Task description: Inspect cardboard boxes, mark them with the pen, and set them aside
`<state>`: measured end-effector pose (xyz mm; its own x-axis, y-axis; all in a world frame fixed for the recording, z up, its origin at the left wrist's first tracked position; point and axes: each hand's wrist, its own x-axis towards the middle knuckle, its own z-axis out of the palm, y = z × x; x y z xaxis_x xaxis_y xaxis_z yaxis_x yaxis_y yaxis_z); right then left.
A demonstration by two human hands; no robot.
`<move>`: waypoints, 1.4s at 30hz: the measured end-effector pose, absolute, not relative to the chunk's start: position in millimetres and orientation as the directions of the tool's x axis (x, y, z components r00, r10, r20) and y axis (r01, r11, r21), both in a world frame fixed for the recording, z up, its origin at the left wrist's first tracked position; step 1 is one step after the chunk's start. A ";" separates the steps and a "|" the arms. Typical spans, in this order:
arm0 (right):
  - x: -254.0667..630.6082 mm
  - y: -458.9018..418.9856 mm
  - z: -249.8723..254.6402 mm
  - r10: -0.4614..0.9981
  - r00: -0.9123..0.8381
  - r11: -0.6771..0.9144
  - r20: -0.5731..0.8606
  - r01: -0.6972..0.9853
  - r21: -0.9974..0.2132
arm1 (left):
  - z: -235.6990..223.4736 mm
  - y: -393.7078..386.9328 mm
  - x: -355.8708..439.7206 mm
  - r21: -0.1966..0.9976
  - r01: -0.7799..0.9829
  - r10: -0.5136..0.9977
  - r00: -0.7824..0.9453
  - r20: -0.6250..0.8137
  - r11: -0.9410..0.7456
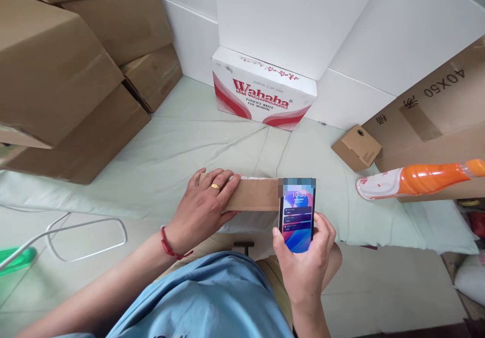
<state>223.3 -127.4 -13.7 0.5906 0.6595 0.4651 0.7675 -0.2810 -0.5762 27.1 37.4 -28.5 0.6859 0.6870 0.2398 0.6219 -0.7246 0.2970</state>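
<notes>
My right hand (305, 257) grips a smartphone (298, 222) upright, thumb on one edge and fingers on the other. Its lit screen reads 10:35 with several notifications below; a blurred patch covers the top. A narrow brown cardboard box (257, 195) lies at the near edge of the cloth-covered surface, partly behind the phone. My left hand (208, 199) is closed around the left end of this box, fingers over the top and thumb on the near side. A yellow ring and a red bracelet show on that hand and wrist.
A white and red Wahaha water carton (261, 93) stands at the back on the pale cloth (182, 141). Large cardboard boxes (56, 70) are stacked at left. On the right are an orange drink bottle (428, 179), a small brown box (358, 147) and a big carton (447, 110).
</notes>
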 end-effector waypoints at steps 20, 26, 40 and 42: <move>365.1 -177.9 -72.0 0.515 0.855 -0.821 -0.060 0.471 -0.322 | -2.3 48.7 -1.8 0.576 0.723 0.868 0.495 -0.046 -0.381; 398.6 -168.3 -92.3 0.491 0.867 -0.847 -0.086 0.452 -0.280 | -1.9 25.2 15.4 0.874 0.232 0.829 0.286 -0.481 0.428; 275.7 -126.9 -58.7 0.905 0.301 -0.300 -0.299 -0.044 -0.953 | -17.6 4.2 52.7 0.570 -0.270 0.627 0.424 -0.654 0.776; 302.0 -113.3 -57.2 0.850 0.465 -0.339 -0.248 0.122 -0.933 | -16.9 7.9 47.9 0.623 -0.264 0.672 0.396 -0.626 0.736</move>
<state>302.0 -113.3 -57.2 0.4655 0.8496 -0.2481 0.1220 -0.3393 -0.9328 47.9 7.9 -16.9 0.3958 0.6718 -0.6261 -0.2638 0.7362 0.6232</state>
